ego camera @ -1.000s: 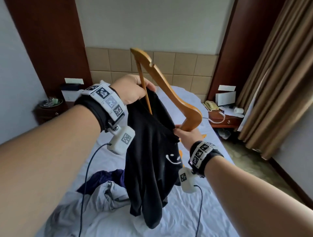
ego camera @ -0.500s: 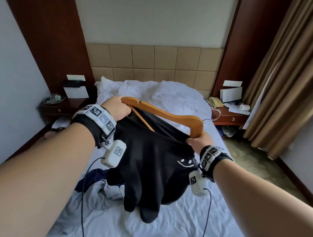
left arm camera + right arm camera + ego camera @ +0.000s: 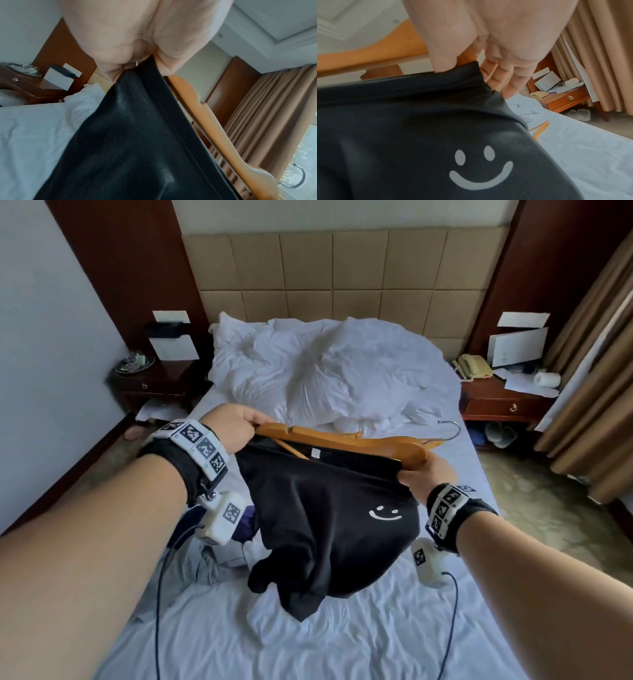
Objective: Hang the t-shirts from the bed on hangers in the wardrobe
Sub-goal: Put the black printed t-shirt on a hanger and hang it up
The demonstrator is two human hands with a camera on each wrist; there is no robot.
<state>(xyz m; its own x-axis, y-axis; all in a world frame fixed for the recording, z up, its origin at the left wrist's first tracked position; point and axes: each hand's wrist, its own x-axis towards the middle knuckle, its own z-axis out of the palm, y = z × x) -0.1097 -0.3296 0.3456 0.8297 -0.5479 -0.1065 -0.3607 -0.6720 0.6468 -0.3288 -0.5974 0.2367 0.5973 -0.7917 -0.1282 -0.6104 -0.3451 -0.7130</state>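
Hanger of orange wood lies crosswise: left hand grips one end with black smiley t-shirt, right hand pinches collar at the other.

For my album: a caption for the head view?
Both hands fit a black t-shirt onto a hanger over the bed.

Tan padded headboard, wooden nightstands, brown curtains.
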